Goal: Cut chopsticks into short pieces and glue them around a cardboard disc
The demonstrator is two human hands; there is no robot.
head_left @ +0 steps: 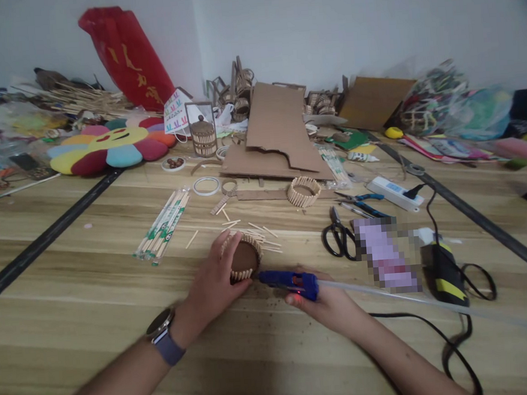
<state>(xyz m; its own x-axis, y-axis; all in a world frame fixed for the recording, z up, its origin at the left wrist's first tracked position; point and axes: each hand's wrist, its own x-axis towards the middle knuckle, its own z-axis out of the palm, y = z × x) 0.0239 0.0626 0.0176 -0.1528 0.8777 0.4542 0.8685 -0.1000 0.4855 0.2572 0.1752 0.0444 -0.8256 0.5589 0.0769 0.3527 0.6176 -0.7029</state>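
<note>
My left hand is closed round the left side of a small round basket, which has a brown base and a rim of short wooden sticks. A blue glue gun with a long clear glue stick is gripped in my right hand. Its nozzle points at the basket's lower right edge, and I cannot tell whether it touches. Loose cut sticks lie just behind the basket. Farther back stands a second ring of wooden sticks.
Black scissors, blue-handled pliers and a power strip lie to the right, with a black cord near my right arm. Packed chopsticks lie left. Cardboard sheets and a flower cushion are behind.
</note>
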